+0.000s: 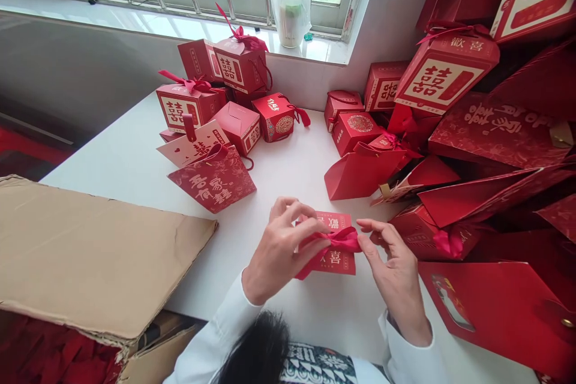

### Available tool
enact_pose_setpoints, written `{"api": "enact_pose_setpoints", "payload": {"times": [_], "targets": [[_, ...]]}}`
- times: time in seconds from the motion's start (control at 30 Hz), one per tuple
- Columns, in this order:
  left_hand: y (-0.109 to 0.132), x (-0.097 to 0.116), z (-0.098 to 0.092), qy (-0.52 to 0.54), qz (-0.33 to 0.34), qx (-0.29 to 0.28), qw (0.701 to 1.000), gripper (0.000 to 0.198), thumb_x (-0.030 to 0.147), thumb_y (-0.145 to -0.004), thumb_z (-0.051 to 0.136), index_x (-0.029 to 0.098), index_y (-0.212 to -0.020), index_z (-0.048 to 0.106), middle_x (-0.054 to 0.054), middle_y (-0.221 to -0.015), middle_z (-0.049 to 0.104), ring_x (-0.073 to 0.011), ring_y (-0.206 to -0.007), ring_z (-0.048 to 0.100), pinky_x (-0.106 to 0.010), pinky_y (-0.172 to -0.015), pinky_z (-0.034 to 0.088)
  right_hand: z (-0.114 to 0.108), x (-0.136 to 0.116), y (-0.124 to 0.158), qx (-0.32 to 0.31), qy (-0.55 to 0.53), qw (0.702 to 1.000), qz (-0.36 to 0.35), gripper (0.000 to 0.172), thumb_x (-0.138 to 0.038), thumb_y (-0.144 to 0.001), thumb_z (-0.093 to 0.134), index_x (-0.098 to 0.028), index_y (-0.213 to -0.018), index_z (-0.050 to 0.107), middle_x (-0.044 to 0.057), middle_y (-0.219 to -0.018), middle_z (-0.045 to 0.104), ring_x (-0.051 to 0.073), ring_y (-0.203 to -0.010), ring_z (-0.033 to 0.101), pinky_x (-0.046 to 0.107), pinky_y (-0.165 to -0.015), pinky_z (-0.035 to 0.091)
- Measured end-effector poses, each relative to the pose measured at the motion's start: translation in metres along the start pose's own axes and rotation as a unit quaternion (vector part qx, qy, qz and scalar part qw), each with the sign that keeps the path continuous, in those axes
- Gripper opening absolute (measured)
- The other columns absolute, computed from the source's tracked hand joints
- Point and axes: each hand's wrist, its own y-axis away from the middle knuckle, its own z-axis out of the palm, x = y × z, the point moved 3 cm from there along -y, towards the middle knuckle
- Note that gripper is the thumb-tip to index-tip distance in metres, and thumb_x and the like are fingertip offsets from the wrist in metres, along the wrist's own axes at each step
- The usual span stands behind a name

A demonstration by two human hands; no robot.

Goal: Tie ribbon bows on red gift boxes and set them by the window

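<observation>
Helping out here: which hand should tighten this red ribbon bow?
Probably the left hand: its fingers sit at the centre of the bow, while the right hand only pinches its outer loop.

Red gift boxes stand just beside the right hand.

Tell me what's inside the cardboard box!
Something red shows at the bottom corner. The big cardboard flap covers the rest, so I can't see what else is inside.

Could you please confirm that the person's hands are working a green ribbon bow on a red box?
No: the ribbon bow is red, not green, in the head view; the left hand and right hand are working it on the red box.
</observation>
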Motion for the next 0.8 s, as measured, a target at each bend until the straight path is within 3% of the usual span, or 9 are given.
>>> {"api": "enact_pose_setpoints", "payload": {"times": [0.1, 0.33, 0.57, 0.8], "targets": [[0.005, 0.005, 0.009, -0.037, 0.065, -0.021, 0.997, 0.010, 0.021, -0.088, 0.056, 0.022, -0.092, 0.066, -0.005, -0.093, 0.061, -0.0196, -0.095, 0.044, -0.036, -0.091, 0.042, 0.001, 0.002, -0.007, -0.051, -0.018, 0.998, 0.020, 0.021, -0.038, -0.087, 0.055, -0.024, -0.101, 0.063, 0.002, -0.092, 0.063, 0.016, -0.078, 0.056, 0.029, -0.071, 0.047], [0.009, 0.004, 0.011, -0.059, 0.095, -0.040, 0.993, 0.018, 0.012, -0.090, 0.050, 0.020, -0.089, 0.066, -0.005, -0.090, 0.062, -0.0210, -0.100, 0.041, -0.036, -0.091, 0.042, -0.003, -0.011, -0.016, -0.121, -0.015, 0.992, 0.017, 0.015, -0.035, -0.086, 0.055, -0.022, -0.082, 0.062, 0.000, -0.081, 0.066, 0.016, -0.075, 0.058, 0.027, -0.069, 0.045], [0.007, 0.003, 0.013, -0.053, 0.111, -0.059, 0.991, 0.011, 0.020, -0.087, 0.058, 0.022, -0.080, 0.067, -0.005, -0.097, 0.062, -0.0214, -0.105, 0.038, -0.034, -0.093, 0.038, -0.001, -0.021, -0.026, -0.139, -0.021, 0.990, -0.002, 0.018, -0.034, -0.088, 0.050, -0.021, -0.080, 0.060, 0.000, -0.076, 0.066, 0.015, -0.068, 0.059, 0.025, -0.063, 0.045], [0.005, -0.002, 0.013, -0.025, 0.101, -0.086, 0.991, 0.019, 0.020, -0.090, 0.054, 0.022, -0.076, 0.066, -0.006, -0.103, 0.060, -0.0216, -0.106, 0.039, -0.036, -0.094, 0.037, 0.006, -0.018, -0.031, -0.131, -0.055, 0.990, 0.018, 0.020, -0.036, -0.088, 0.050, -0.021, -0.087, 0.062, 0.001, -0.081, 0.067, 0.016, -0.073, 0.061, 0.025, -0.064, 0.046]]}}
